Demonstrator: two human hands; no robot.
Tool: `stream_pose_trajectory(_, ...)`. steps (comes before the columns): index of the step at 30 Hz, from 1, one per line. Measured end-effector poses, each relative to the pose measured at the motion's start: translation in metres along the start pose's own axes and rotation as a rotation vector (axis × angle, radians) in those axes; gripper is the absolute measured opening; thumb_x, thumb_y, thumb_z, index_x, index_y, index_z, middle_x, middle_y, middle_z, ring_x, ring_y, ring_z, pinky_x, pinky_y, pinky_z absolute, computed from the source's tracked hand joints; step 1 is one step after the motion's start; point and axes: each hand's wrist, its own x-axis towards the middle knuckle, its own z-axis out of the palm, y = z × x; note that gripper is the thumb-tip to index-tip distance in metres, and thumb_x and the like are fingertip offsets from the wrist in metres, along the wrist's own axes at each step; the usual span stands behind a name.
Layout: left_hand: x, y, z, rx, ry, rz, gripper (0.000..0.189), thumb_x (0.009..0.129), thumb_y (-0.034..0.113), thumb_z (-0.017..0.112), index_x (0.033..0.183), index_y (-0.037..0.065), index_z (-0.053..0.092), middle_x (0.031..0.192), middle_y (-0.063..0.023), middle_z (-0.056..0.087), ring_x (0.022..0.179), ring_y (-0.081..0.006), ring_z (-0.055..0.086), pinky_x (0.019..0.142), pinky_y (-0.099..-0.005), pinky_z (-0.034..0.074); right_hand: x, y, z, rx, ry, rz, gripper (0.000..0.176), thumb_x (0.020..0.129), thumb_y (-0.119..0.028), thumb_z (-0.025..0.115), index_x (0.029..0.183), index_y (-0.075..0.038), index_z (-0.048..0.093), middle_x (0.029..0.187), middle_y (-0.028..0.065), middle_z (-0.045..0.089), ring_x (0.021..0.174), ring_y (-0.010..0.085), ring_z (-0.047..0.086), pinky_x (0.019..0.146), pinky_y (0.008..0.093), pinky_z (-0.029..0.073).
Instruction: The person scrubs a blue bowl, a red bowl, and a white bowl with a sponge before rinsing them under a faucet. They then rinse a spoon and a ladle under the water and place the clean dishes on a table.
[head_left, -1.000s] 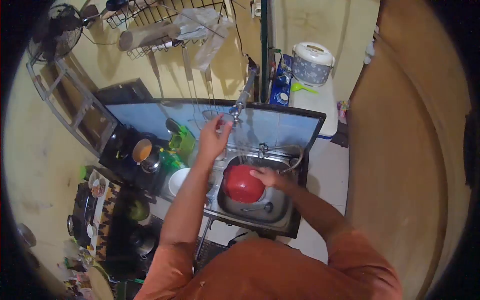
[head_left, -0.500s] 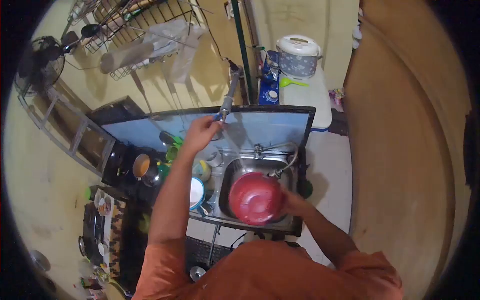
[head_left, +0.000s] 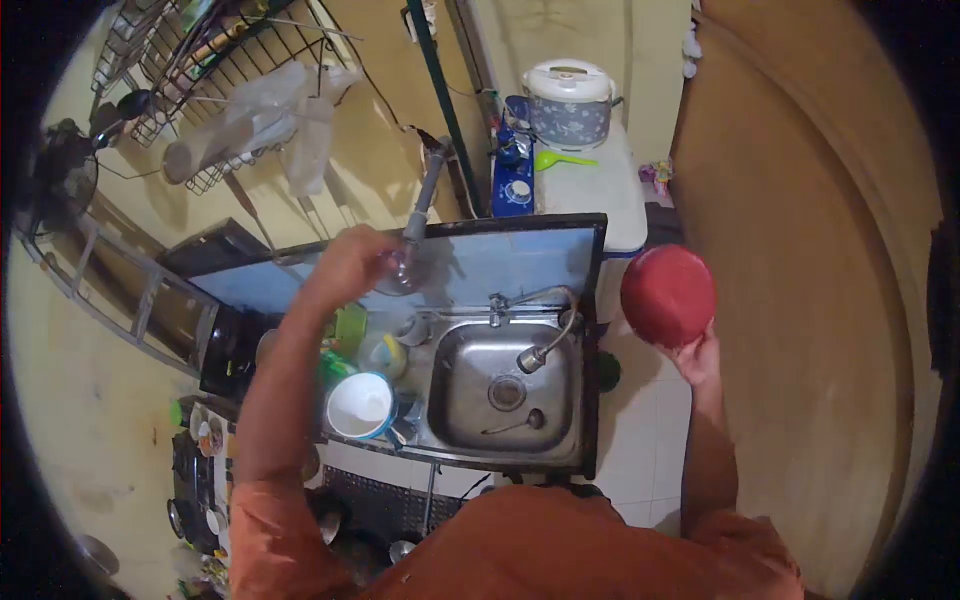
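My right hand [head_left: 695, 355] grips the near rim of a red plastic basin [head_left: 668, 295], lifted to the right of the counter with its outer bottom apparently facing me. At the wall pipe, my left hand [head_left: 350, 263] has its fingers curled at the tap [head_left: 407, 252]; the fingertips are partly hidden and slightly blurred. Below lies the steel sink [head_left: 460, 400], with a ladle [head_left: 530, 420] in it near the drain. A flexible faucet [head_left: 533, 358] arches over the sink.
Left of the sink stand a white tub with a blue rim [head_left: 361, 404] and a green container [head_left: 349, 326]. A rice cooker [head_left: 569, 105] and a light-green spoon [head_left: 565, 160] rest on the white table [head_left: 610, 200]. A wire rack [head_left: 240, 95] hangs on the wall.
My right hand has lifted the red basin out of the sink, off to the right, uncovering the ladle. The stream from the wall tap no longer shows. My left hand stays at the tap.
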Motion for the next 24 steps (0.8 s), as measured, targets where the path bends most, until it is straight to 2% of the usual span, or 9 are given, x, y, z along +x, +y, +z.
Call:
stream_pose_trajectory(2, 0.009, 0.002, -0.006, 0.153, -0.029, 0.116, 0.016, 0.068, 0.007, 0.064, 0.085, 0.01, 0.064, 0.08, -0.0081, 0.063, 0.075, -0.0318, 0.057, 0.07, -0.0423, 0.045, 0.032, -0.012, -0.003, -0.262, 0.071, -0.225, 0.06, 0.092, -0.051, 0.036, 0.14, -0.016, 0.026, 0.142, 0.0139, 0.033, 0.127, 0.0397, 0.035, 0.095, 0.061, 0.038)
stream_pose_trajectory(8, 0.015, 0.017, -0.015, 0.376, -0.059, 0.221, 0.009, 0.073, 0.013, 0.062, 0.081, 0.011, 0.063, 0.076, -0.0051, 0.06, 0.079, -0.0281, 0.057, 0.069, -0.0392, 0.044, 0.145, -0.023, 0.044, -0.243, 0.177, -0.284, 0.06, 0.093, -0.054, 0.029, 0.14, -0.018, 0.025, 0.144, 0.0121, 0.029, 0.129, 0.0366, 0.033, 0.098, 0.0625, 0.032)
stream_pose_trajectory(11, 0.006, 0.015, -0.011, 0.301, -0.105, 0.098, 0.018, 0.073, 0.011, 0.063, 0.09, 0.011, 0.062, 0.088, -0.0064, 0.061, 0.087, -0.029, 0.056, 0.075, -0.0395, 0.045, 0.2, -0.02, 0.062, -0.289, 0.18, -0.23, 0.054, 0.094, -0.051, 0.028, 0.137, -0.019, 0.031, 0.141, 0.0104, 0.034, 0.126, 0.035, 0.037, 0.095, 0.0613, 0.035)
stream_pose_trajectory(13, -0.011, 0.031, -0.002, 0.244, 0.245, -0.072, 0.032, 0.074, 0.007, 0.065, 0.105, 0.01, 0.06, 0.102, -0.0118, 0.058, 0.096, -0.032, 0.055, 0.083, -0.0389, 0.044, 0.232, -0.015, 0.073, -0.376, 0.159, -0.184, 0.049, 0.095, -0.049, 0.031, 0.133, -0.019, 0.037, 0.136, 0.0095, 0.041, 0.122, 0.0343, 0.042, 0.092, 0.06, 0.039)
stream_pose_trajectory(16, -0.057, 0.045, 0.034, 0.099, 0.36, -0.287, 0.041, 0.074, 0.006, 0.066, 0.114, 0.007, 0.056, 0.107, -0.0159, 0.055, 0.1, -0.034, 0.053, 0.087, -0.0385, 0.043, 0.309, -0.015, 0.043, -0.408, 0.254, -0.249, 0.041, 0.095, -0.043, 0.037, 0.13, -0.021, 0.038, 0.129, 0.0088, 0.047, 0.112, 0.0304, 0.051, 0.08, 0.0569, 0.048)
stream_pose_trajectory(18, -0.093, 0.053, 0.06, 0.012, 0.417, -0.389, 0.045, 0.075, 0.007, 0.066, 0.118, 0.005, 0.053, 0.109, -0.0186, 0.053, 0.103, -0.0351, 0.051, 0.089, -0.0382, 0.041, 0.331, -0.007, 0.033, -0.617, 0.332, -0.356, 0.039, 0.092, -0.035, 0.049, 0.123, -0.012, 0.043, 0.108, 0.0112, 0.058, 0.086, 0.0254, 0.061, 0.062, 0.0424, 0.053)
stream_pose_trajectory(20, -0.13, 0.074, 0.085, -0.033, 0.379, -0.471, 0.043, 0.076, 0.006, 0.066, 0.117, 0.003, 0.053, 0.11, -0.0183, 0.054, 0.104, -0.0348, 0.051, 0.09, -0.0387, 0.041, 0.362, -0.025, -0.007, -1.105, 0.5, -0.254, 0.042, 0.088, -0.03, 0.057, 0.118, -0.003, 0.047, 0.089, 0.0095, 0.06, 0.065, 0.0207, 0.058, 0.048, 0.0329, 0.047)
stream_pose_trajectory(22, -0.175, 0.092, 0.103, -0.055, 0.359, -0.53, 0.041, 0.076, 0.005, 0.066, 0.116, 0.002, 0.054, 0.11, -0.0178, 0.055, 0.104, -0.0342, 0.052, 0.089, -0.0386, 0.041, 0.337, -0.019, -0.004, -1.255, 0.534, -0.276, 0.04, 0.088, -0.029, 0.057, 0.117, -0.002, 0.049, 0.09, 0.0081, 0.058, 0.07, 0.0179, 0.057, 0.052, 0.0324, 0.048)
stream_pose_trajectory(24, -0.214, 0.109, 0.11, -0.104, 0.38, -0.664, 0.039, 0.077, 0.005, 0.065, 0.114, 0.001, 0.054, 0.11, -0.0173, 0.055, 0.104, -0.0327, 0.052, 0.09, -0.0381, 0.041, 0.306, -0.011, -0.016, -1.296, 0.489, -0.498, 0.036, 0.088, -0.026, 0.056, 0.113, 0.0, 0.052, 0.088, 0.0065, 0.056, 0.073, 0.0149, 0.055, 0.056, 0.0297, 0.049)
